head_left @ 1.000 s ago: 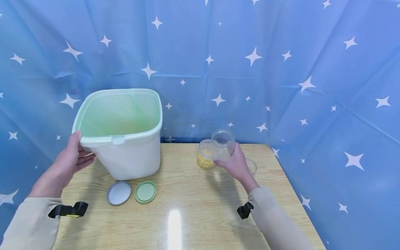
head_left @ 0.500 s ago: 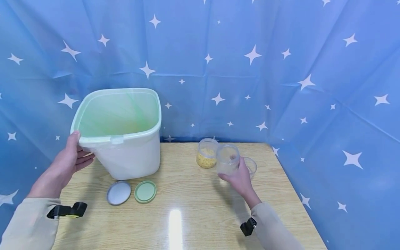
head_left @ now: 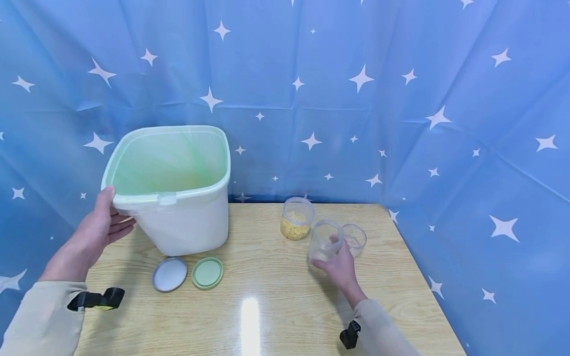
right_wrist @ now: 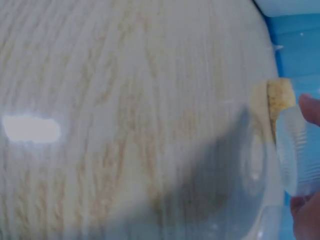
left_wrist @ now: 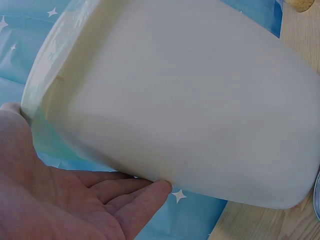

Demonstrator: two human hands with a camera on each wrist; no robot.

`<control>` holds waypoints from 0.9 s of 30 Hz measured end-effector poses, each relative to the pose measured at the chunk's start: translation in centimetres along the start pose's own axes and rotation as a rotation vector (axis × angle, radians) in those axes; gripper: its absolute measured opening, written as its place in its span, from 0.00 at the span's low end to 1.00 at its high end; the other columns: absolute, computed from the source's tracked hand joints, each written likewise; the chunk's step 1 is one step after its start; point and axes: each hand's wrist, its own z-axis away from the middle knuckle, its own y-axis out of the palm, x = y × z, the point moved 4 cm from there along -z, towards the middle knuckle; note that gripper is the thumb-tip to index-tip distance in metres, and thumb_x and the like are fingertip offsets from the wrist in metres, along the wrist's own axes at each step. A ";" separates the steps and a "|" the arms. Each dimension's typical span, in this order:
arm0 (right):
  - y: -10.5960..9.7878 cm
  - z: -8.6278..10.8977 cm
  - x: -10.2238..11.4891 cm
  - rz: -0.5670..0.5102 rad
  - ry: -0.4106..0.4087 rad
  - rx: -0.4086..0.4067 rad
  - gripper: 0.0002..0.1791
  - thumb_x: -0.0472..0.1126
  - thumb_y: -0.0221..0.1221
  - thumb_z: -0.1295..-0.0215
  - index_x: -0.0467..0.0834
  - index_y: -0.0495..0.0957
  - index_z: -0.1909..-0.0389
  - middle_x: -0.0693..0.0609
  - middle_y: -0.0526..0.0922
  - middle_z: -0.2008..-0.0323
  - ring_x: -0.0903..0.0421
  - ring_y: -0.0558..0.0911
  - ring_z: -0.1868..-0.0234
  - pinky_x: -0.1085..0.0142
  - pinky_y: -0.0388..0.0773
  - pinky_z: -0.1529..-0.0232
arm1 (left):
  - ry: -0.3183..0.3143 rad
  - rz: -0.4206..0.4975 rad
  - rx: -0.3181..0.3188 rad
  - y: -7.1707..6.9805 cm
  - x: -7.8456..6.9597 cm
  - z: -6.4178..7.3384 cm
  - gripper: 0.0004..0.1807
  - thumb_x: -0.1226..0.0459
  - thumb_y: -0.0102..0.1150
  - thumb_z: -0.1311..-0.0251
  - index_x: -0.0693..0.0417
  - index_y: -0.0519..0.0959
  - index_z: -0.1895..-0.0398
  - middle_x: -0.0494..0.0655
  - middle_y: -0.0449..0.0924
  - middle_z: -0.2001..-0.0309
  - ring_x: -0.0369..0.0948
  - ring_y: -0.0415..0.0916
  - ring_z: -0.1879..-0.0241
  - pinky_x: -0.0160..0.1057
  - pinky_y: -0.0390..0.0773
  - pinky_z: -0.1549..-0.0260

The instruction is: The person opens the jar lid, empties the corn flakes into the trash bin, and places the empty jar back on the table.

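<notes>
At the left, my left hand holds the rim of a white bin lined with a pale green bag. The thumb lies at the rim, and the fingers extend along the outer wall in the left wrist view. My right hand grips a clear plastic jar by its side, with its mouth upward and no lid on it. Just behind it stands a clear jar part filled with small yellow pieces. Another clear round container sits right beside the right hand, partly hidden by it.
A grey round lid and a green round lid lie on the wooden table in front of the bin. A blue star-patterned curtain hangs behind and along both sides.
My right hand has moved the clear jar from in front of the yellow-filled jar toward the right and nearer to me. The left hand and the bin stay in place.
</notes>
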 end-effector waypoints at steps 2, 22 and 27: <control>0.1 0.0 -0.3 0.008 -0.004 -0.013 0.52 0.41 0.78 0.61 0.40 0.61 0.34 0.39 0.70 0.37 0.41 0.70 0.35 0.46 0.71 0.34 | -0.002 0.001 0.003 0.0 0.0 0.0 0.36 0.33 0.10 0.33 0.45 0.64 0.48 0.76 0.53 0.30 0.17 0.74 0.62 0.23 0.82 0.58; 0.6 -0.6 -1.9 0.044 0.023 -0.039 0.54 0.43 0.79 0.60 0.38 0.59 0.31 0.40 0.66 0.32 0.40 0.65 0.30 0.47 0.64 0.28 | -0.024 0.023 0.006 0.0 0.0 0.1 0.39 0.31 0.11 0.34 0.47 0.63 0.45 0.76 0.51 0.29 0.18 0.74 0.62 0.23 0.81 0.58; 0.6 -0.8 -2.1 0.020 0.047 -0.042 0.54 0.43 0.78 0.59 0.38 0.59 0.32 0.41 0.66 0.33 0.41 0.65 0.30 0.47 0.63 0.28 | -0.022 0.029 0.012 -0.1 0.0 0.1 0.38 0.31 0.11 0.34 0.46 0.63 0.45 0.76 0.51 0.29 0.18 0.74 0.62 0.23 0.81 0.58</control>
